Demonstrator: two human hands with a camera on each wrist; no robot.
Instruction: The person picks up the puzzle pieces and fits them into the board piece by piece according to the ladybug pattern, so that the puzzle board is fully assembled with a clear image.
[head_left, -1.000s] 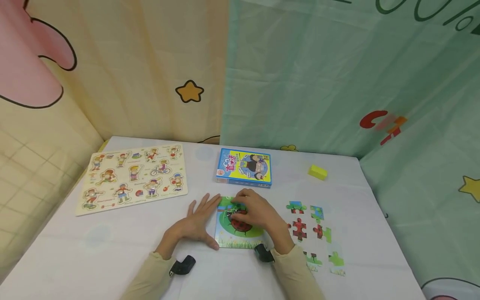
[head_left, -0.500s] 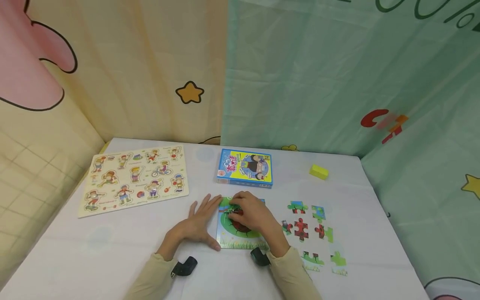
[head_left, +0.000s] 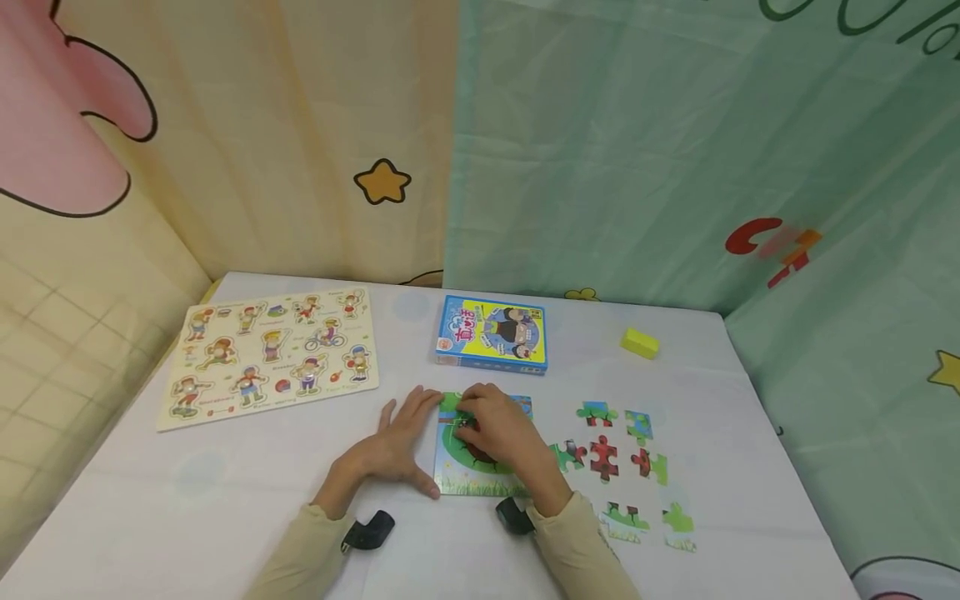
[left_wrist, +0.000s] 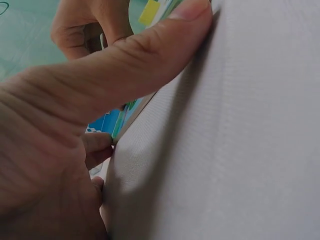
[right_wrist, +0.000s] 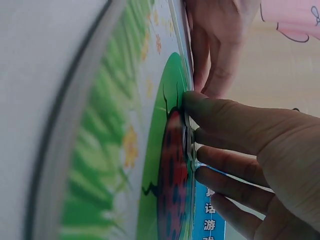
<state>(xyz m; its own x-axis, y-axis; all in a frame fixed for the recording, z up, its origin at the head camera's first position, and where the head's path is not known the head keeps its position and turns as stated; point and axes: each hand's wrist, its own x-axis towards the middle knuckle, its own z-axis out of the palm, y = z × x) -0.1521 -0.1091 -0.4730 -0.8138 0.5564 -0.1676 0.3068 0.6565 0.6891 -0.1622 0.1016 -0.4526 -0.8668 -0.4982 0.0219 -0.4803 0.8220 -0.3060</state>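
A square ladybug puzzle board (head_left: 480, 485) lies flat on the white table. My left hand (head_left: 393, 446) rests at its left edge, thumb low and fingers high, spread along that side. Over the upper left of the picture, my right hand (head_left: 501, 429) pinches a puzzle piece (right_wrist: 189, 142) close against the board. Most of that piece is hidden by the fingers; the right wrist view shows the thumb (right_wrist: 197, 103) and fingertips lined up around it. In the left wrist view, the left thumb (left_wrist: 165, 42) reaches along the board's edge.
Loose puzzle pieces lie right of the board, among them a red one (head_left: 603, 458) and a green one (head_left: 678, 521). Behind the board sits a blue-yellow box (head_left: 491, 333). A yellow block (head_left: 640, 343) is at the back right, a wooden picture board (head_left: 270, 358) at the left.
The right hand and wrist have shifted slightly left, showing more of a loose piece and the board's upper right corner. The left hand keeps its place at the board's edge.
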